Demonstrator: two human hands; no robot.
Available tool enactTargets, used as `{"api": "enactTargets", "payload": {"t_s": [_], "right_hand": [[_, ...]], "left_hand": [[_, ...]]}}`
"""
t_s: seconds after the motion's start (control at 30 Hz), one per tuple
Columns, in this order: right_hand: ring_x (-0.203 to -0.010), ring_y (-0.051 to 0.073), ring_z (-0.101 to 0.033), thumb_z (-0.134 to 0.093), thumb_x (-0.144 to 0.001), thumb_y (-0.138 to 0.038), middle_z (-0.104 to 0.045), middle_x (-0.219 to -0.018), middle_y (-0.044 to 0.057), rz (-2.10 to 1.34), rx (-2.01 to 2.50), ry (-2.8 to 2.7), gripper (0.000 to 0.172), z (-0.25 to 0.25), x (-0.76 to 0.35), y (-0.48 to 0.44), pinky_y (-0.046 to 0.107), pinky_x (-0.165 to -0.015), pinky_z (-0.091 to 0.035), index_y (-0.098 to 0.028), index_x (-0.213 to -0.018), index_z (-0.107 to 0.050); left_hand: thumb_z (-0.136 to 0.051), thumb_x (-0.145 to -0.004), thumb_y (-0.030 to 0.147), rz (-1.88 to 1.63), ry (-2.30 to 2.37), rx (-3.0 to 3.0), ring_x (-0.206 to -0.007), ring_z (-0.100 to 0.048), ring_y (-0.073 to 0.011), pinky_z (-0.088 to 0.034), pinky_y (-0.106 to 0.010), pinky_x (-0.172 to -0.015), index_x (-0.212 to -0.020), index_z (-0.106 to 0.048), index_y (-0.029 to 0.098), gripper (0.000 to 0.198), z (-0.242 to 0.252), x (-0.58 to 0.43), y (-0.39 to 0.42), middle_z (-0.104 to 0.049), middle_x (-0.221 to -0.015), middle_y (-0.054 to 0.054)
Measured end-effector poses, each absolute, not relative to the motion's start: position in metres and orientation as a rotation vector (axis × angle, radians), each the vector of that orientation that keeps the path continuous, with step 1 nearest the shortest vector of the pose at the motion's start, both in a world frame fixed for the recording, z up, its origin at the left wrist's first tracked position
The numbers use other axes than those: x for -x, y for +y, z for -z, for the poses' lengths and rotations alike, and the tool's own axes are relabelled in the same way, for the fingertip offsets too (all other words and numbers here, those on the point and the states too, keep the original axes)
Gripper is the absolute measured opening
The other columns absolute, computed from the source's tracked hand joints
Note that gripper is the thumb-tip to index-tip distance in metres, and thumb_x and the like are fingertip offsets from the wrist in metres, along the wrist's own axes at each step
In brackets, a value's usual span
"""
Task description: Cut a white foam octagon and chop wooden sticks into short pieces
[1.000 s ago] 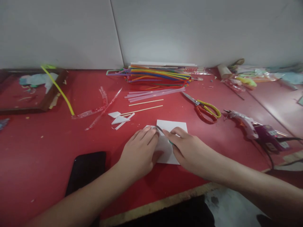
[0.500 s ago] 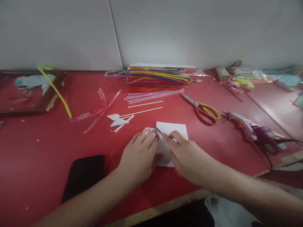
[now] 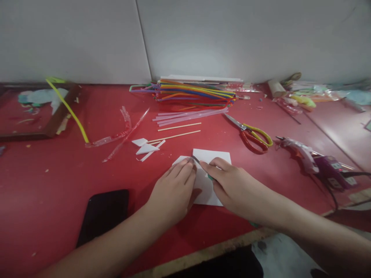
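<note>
My right hand (image 3: 232, 179) is closed round a cutter knife (image 3: 196, 159). Its thin dark blade touches a white sheet (image 3: 213, 156), and bits of green handle show under the fingers. My left hand (image 3: 175, 187) lies with fingers extended on a smaller white piece (image 3: 180, 159), pressing it down beside the blade. Much of that piece is hidden under the hand. Cut white scraps (image 3: 147, 149) lie up and left of my hands, next to two thin wooden sticks (image 3: 179, 135).
Scissors (image 3: 251, 135) and a glue gun (image 3: 300, 154) lie on the right of the red table (image 3: 58, 193). A black phone (image 3: 104, 212) is near my left forearm. Colourful pipe cleaners (image 3: 197, 92) and lilac sticks (image 3: 188, 116) are at the back; a tray (image 3: 58, 116) stands left.
My right hand has shifted slightly right and tilted, so green parts of the knife handle now show. The blade stays by my left fingertips. The view has moved a little.
</note>
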State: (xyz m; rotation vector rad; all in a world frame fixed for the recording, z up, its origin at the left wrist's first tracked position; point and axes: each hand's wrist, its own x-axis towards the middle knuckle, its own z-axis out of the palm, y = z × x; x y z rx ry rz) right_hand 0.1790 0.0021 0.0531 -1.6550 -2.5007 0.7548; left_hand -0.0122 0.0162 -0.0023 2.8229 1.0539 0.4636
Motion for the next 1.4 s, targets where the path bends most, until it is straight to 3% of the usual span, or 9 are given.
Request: {"api": "enactTargets", "payload": {"t_s": [0.33, 0.73, 1.13, 1.4], "right_hand": [[-0.109, 0.028, -0.06, -0.04, -0.083, -0.005, -0.054, -0.123, 0.016, -0.83, 1.657, -2.444, 0.059, -0.046, -0.182, 0.002, 0.047, -0.091, -0.052, -0.012, -0.141, -0.042], [-0.11, 0.025, -0.061, -0.041, -0.08, -0.002, -0.059, -0.124, 0.014, -0.829, 1.571, -2.387, 0.056, -0.047, -0.18, 0.006, 0.045, -0.094, -0.053, -0.015, -0.134, -0.05], [-0.116, 0.024, -0.058, -0.04, -0.08, -0.002, -0.06, -0.125, 0.015, -0.852, 1.544, -2.39, 0.056, -0.047, -0.182, 0.007, 0.04, -0.099, -0.05, -0.009, -0.135, -0.049], [-0.114, 0.024, -0.059, -0.04, -0.08, -0.002, -0.06, -0.124, 0.014, -0.853, 1.552, -2.38, 0.057, -0.042, -0.183, 0.006, 0.042, -0.098, -0.049, -0.013, -0.135, -0.048]], "left_hand": [[-0.05, -0.091, 0.028, -0.403, 1.048, -2.829, -0.123, -0.052, -0.0355, -0.049, -0.048, -0.099, -0.126, -0.052, 0.002, 0.044, 0.003, 0.013, 0.017, -0.059, -0.128, -0.021], [-0.053, -0.088, 0.023, -0.427, 1.046, -2.705, -0.12, -0.054, -0.0358, -0.049, -0.051, -0.1, -0.125, -0.051, 0.003, 0.042, -0.002, 0.011, 0.018, -0.059, -0.124, -0.022], [-0.055, -0.085, 0.02, -0.404, 1.046, -2.697, -0.122, -0.052, -0.0358, -0.047, -0.049, -0.105, -0.126, -0.051, 0.0, 0.046, 0.0, 0.011, 0.018, -0.06, -0.123, -0.021], [-0.051, -0.087, 0.02, -0.435, 1.03, -2.684, -0.123, -0.052, -0.0355, -0.046, -0.051, -0.105, -0.126, -0.052, 0.002, 0.043, 0.001, 0.011, 0.018, -0.06, -0.124, -0.02]]}}
